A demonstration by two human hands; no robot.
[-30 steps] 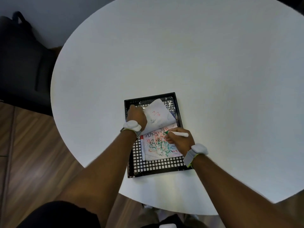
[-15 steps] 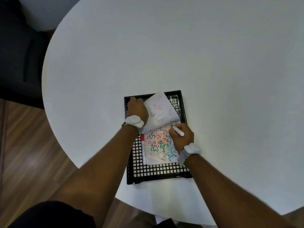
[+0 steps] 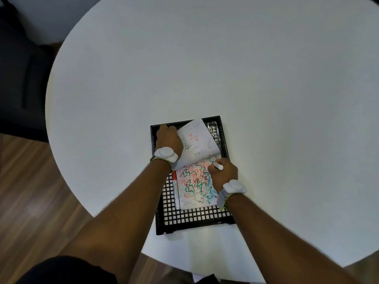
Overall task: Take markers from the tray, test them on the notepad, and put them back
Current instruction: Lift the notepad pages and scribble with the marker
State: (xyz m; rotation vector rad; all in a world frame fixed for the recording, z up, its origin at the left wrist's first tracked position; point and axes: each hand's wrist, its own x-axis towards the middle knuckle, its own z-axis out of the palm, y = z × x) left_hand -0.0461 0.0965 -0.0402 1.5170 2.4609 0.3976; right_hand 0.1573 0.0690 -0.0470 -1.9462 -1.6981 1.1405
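Note:
A black grid tray sits near the front edge of the round white table. Inside it lies an open notepad whose lower page is covered in red, green and black scribbles. My left hand holds the flipped-up upper pages back at the tray's far left. My right hand grips a white marker with its tip on the top right of the scribbled page. A red-capped marker lies in the tray along the notepad's left edge.
A clear plastic case rests in the tray's far right corner. The white table spreads wide beyond the tray. A dark chair stands at the left, over wooden floor.
My right hand has shifted from the page's middle up to its top right corner, and the marker has turned more upright. My left hand still holds the pages back; the view has shifted slightly.

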